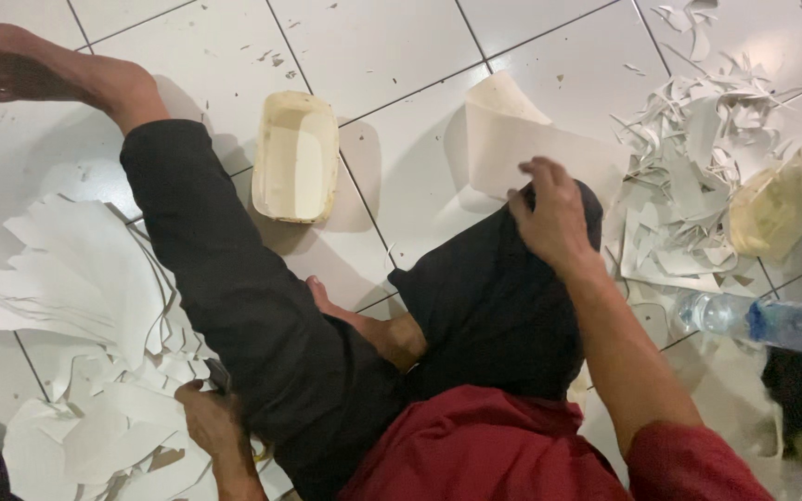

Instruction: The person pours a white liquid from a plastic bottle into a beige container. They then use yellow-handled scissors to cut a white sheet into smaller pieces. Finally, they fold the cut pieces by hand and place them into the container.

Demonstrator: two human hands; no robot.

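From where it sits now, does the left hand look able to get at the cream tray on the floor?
Probably not directly. The left hand rests low among the white paper cutouts, and the outstretched leg in dark trousers lies between it and the cream tray; it would have to reach over.

Curled white sheet on floor tiles — cut white pieces piled leftward

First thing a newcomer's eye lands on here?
Probably the right hand at centre, gripping a curled white paper sheet over the bent knee. Then the white paper everywhere: a fanned stack on the left by the left hand, and a heap of offcuts at upper right.
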